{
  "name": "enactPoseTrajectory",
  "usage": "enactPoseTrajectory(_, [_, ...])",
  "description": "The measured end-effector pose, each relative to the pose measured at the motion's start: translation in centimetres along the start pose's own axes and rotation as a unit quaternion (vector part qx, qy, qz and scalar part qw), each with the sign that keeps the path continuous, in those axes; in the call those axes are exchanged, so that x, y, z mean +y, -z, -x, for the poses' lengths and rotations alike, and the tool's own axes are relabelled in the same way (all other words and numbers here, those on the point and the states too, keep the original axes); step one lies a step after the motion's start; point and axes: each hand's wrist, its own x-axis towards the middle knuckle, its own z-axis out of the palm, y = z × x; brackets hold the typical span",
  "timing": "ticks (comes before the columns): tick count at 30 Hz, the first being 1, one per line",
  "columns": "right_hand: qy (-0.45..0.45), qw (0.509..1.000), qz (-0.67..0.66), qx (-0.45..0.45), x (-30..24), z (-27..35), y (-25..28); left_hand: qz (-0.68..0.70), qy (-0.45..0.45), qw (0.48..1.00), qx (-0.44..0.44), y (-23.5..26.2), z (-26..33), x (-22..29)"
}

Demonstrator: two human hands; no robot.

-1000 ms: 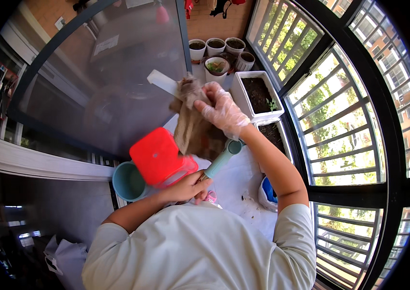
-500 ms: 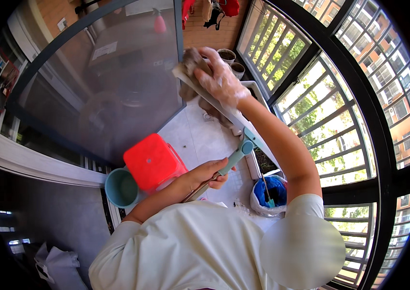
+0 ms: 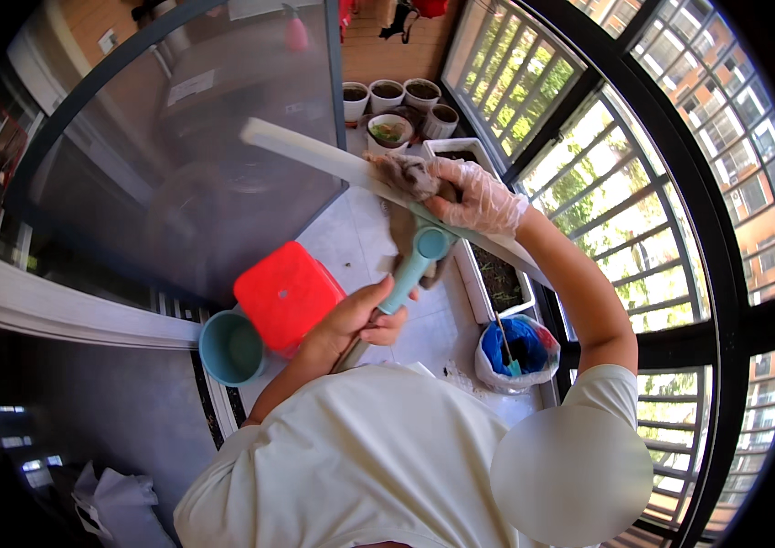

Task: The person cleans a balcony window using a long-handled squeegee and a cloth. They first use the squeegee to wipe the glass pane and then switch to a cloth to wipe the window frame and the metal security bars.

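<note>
My left hand (image 3: 360,321) is bare and wrapped round the handle just below the teal joint of what looks like a floor squeegee (image 3: 314,160). Its long, flat white head is raised and slants across the view, one end towards the frosted glass panel. My right hand (image 3: 479,196), in a clear plastic glove, presses a dirty grey-brown rag (image 3: 410,178) against the head near its middle. More brown cloth (image 3: 403,228) hangs below the head, partly hidden behind the joint.
A red square stool (image 3: 287,297) and a teal bucket (image 3: 232,349) stand at left, near the frosted glass panel (image 3: 196,164). Several plant pots (image 3: 387,94) stand at the far end. White planters (image 3: 497,283) and a blue-lined bin (image 3: 520,352) line the railed window side.
My right hand has slid the rag along the squeegee head, away from its far end and nearer the joint. The head has tilted to lie more crosswise, its far end swinging left.
</note>
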Motion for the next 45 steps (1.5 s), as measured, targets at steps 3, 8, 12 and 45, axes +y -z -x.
enactPoseTrajectory(3, [0.025,0.993,0.118,-0.002,2.6,3.8,1.5,-0.015,-0.066,0.997,0.022,0.6,1.9,1.4])
enactPoseTrajectory(8, [-0.157,0.987,0.019,0.004,6.4,10.2,1.5,-0.037,-0.072,0.997,0.010,-0.2,2.6,1.1])
enactPoseTrajectory(12, [-0.229,0.968,0.056,0.083,11.3,16.4,0.6,-0.033,-0.096,0.995,0.017,0.1,3.5,1.5])
enactPoseTrajectory(45, [-0.486,0.609,-0.418,0.467,26.3,21.2,-14.9,-0.306,-0.075,0.795,0.519,21.2,18.4,-5.0])
